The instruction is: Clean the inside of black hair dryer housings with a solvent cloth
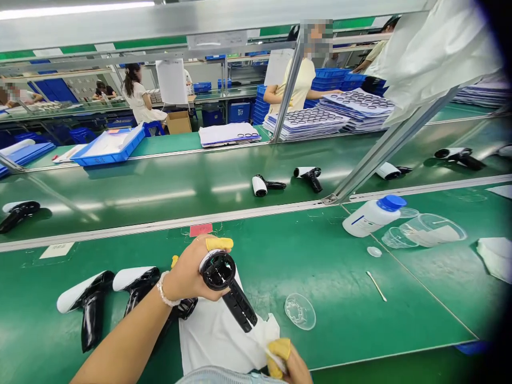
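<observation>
My left hand (190, 272) is closed around the barrel of a black and white hair dryer body (224, 280), its round open end facing me and its black handle pointing down to the right. Yellow finger cots cover my fingertips. My right hand (286, 362), low at the frame's bottom edge, pinches a small white swab or cloth scrap near the handle's tip. Both hands are above a white cloth (216, 336) spread on the green bench (320, 266).
Two more dryer bodies (86, 301) (136, 282) lie to my left. A clear round part (300, 311), a white stick (376, 285), a white bottle with a blue cap (372, 215) and clear dishes (432, 230) sit to the right. Several dryers ride the conveyor (160, 192). Other people work beyond it.
</observation>
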Available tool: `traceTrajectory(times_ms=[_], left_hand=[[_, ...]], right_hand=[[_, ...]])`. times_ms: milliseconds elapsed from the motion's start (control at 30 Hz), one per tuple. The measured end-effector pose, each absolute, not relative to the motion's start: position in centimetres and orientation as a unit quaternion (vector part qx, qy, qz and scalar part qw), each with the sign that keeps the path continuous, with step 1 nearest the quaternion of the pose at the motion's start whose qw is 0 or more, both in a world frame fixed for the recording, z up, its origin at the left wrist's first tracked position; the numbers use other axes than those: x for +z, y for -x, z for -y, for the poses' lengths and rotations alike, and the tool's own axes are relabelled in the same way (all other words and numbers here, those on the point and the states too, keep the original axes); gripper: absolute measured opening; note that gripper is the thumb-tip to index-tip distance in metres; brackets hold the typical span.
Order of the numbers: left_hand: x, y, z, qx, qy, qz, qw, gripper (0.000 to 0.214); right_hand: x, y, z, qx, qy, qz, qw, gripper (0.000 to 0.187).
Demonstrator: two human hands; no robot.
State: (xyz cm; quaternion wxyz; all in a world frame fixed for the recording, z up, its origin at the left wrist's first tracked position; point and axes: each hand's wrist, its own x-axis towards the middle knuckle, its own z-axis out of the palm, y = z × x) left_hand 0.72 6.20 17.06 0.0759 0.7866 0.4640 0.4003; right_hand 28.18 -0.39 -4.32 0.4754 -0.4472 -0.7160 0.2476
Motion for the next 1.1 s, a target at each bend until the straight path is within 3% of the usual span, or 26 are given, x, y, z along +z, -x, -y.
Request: traceTrajectory(times_ms=[100,300,433,600,800,1100], left_hand=[[17.6,-1.2,-5.8,0.382,-0.799,-0.460,0.068,0.051],[19.1,-2.5,-3.7,0.363,-0.816,-0.443,0.079,0.049],[19.5,-3.3,-2.3,0.356,-0.826,-0.431,0.070,0.045],[19.1,-3.5,-0.8,0.356,-0.822,-0.444,0.042,0.033],[18.2,-4.0,0.5,0.340,-0.807,-0.474,0.093,0.037],[17.3,-4.1,1.0,0.331,-0.792,-0.512,0.033,0.042]], right_hand=[[2.0,-28.1,-2.3,0.275,0.438,0.704,0.487,0.003],[15.4,-24.9,-6.3,0.283,0.183,0.753,0.565,0.009],[19.9,-21.6,-6.9,0.239,0.088,0.808,0.531,0.010],[21.4,-19.8,-6.7,0.224,0.099,0.869,0.429,0.016],[21.2,-21.1,-6.1,0.340,0.151,0.868,0.330,0.015],[20.9,-20.5,-5.7,0.383,0.175,0.837,0.350,0.010]])
